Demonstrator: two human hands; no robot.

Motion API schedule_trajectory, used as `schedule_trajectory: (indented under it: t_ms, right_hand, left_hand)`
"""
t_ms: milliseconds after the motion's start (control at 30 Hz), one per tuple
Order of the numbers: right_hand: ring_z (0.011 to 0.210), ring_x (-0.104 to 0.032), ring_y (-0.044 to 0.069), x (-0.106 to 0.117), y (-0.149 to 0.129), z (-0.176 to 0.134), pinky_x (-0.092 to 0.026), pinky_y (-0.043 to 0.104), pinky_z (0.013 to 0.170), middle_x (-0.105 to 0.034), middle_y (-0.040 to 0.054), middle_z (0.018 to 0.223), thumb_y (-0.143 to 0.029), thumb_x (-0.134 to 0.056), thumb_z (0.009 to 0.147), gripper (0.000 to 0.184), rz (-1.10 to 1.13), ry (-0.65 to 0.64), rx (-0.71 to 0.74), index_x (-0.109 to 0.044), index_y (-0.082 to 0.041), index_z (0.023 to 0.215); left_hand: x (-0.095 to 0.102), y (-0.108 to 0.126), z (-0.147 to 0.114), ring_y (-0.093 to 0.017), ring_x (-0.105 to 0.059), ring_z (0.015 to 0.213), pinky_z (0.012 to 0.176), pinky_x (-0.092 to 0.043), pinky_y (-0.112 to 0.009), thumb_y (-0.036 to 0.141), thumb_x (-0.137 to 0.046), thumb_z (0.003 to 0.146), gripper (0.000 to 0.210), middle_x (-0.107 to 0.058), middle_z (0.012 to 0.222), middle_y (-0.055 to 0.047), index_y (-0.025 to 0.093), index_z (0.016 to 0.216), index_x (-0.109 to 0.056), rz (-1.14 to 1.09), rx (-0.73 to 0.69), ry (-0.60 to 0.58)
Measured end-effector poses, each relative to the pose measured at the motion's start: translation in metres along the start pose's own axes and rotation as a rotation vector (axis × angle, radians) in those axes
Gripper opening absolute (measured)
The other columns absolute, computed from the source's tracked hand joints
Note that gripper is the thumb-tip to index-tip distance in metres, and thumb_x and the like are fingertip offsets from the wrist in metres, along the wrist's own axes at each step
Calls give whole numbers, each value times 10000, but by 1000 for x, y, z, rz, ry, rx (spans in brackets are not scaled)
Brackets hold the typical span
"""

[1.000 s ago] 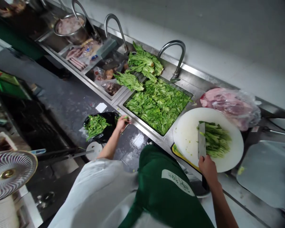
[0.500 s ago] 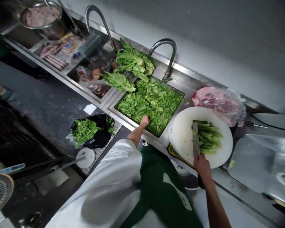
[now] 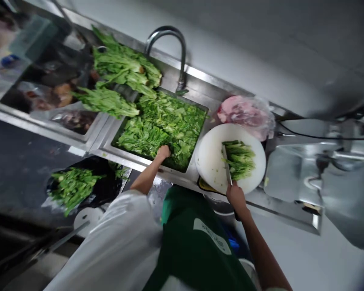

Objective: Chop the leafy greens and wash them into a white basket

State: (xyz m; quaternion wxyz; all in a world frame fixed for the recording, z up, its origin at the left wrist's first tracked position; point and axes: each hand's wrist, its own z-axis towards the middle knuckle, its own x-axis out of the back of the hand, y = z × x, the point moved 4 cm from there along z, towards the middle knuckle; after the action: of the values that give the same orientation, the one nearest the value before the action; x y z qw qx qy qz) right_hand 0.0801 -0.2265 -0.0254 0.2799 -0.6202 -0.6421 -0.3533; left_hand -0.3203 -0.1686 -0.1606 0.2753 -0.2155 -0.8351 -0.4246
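Note:
My right hand (image 3: 235,195) is closed round the handle of a cleaver (image 3: 227,166). The blade stands on a round white cutting board (image 3: 210,155), along the left side of a bunch of cut leafy greens (image 3: 242,161). My left hand (image 3: 164,152) is at the near edge of the sink (image 3: 182,176), against the chopped greens (image 3: 176,121) that fill it. Its fingers look curled, and whatever they hold, if anything, is hidden. Whole heads of leafy greens (image 3: 124,66) lie on the sink's far left corner.
A curved faucet (image 3: 183,52) rises behind the sink. Bagged raw meat (image 3: 247,113) lies beyond the board. Metal trays (image 3: 283,173) stand at the right. On the left is another basin with bagged food (image 3: 71,119). A black bag of greens (image 3: 104,184) sits low at the left.
The view has swung to the right, so the counter things sit further left. The cleaver's blade has tilted relative to the cut greens. My left hand stays at the sink's near edge.

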Motion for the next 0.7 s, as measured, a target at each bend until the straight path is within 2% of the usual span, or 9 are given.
schedule_trajectory:
  t_ms: [100, 200, 267, 333, 400, 467, 567, 633, 700]
  right_hand:
    - [963, -713, 295, 3, -4, -3, -506, 356, 822, -702, 264, 1041, -182, -348, 1019, 344, 42, -9, -38, -562, -20, 1234]
    - [970, -712, 295, 5, -8, -8, -497, 352, 842, -701, 260, 1042, -159, -350, 1013, 319, 82, -32, -42, -536, -29, 1237]
    - [974, -707, 288, 6, -9, -12, -487, 348, 853, -705, 252, 1041, -139, -347, 1009, 313, 105, -35, -26, -513, -36, 1254]
    - [983, -701, 285, 6, -9, -14, -479, 345, 859, -705, 252, 1046, -121, -342, 1005, 313, 122, -29, -6, -498, -34, 1261]
    - [989, -697, 291, 6, -7, -14, -472, 342, 857, -703, 257, 1047, -113, -337, 1001, 313, 139, -18, 13, -493, -26, 1258]
    - [991, -697, 295, 7, -4, -13, -468, 337, 845, -702, 261, 1045, -108, -338, 993, 314, 153, -9, 25, -496, -26, 1251]
    - [992, -702, 284, 10, 0, -12, -466, 324, 833, -708, 247, 1048, -113, -349, 987, 305, 164, -4, 43, -518, -51, 1233]
    - [991, -708, 278, 11, 3, -10, -468, 318, 830, -713, 238, 1036, -109, -356, 983, 298, 156, -10, 65, -542, -54, 1210]
    - [982, -716, 277, 10, 7, -7, -474, 313, 821, -718, 230, 1000, -110, -357, 981, 300, 130, -12, 78, -571, -47, 1181]
  left_hand:
    - [-4, 53, -14, -294, -703, 950, 882, -511, -378, 165, -713, 859, 150, -739, 983, -179, 100, 991, -737, 14, -69, -5]
    - [-23, 133, -53, -232, -702, 864, 858, -530, -348, 204, -594, 946, 191, -754, 1043, -120, 158, 1028, -761, -204, -403, -9]
    - [-43, 184, -80, -231, -698, 921, 881, -536, -344, 239, -611, 952, 198, -738, 1089, -118, 174, 1063, -762, -256, -590, -15]
    - [-65, 224, -100, -268, -694, 942, 846, -548, -371, 267, -715, 890, 205, -710, 1113, -144, 182, 1069, -768, -107, -683, -80]
    - [-81, 249, -110, -294, -692, 908, 777, -555, -394, 242, -772, 830, 163, -693, 1090, -155, 195, 985, -786, 70, -724, -165]
    - [-83, 259, -114, -279, -686, 911, 785, -560, -392, 220, -726, 853, 63, -691, 1048, -132, 223, 879, -783, 108, -772, -215]
    - [-60, 246, -112, -251, -662, 941, 892, -557, -398, 308, -633, 919, 151, -681, 995, -100, 246, 893, -767, -142, -818, -192]
    - [-37, 211, -107, -259, -646, 952, 912, -556, -422, 413, -666, 887, 191, -677, 991, -95, 246, 919, -754, -409, -683, -104]
    - [-17, 152, -109, -246, -644, 875, 827, -574, -420, 468, -736, 806, 231, -682, 969, -79, 252, 886, -726, -668, -394, 32]
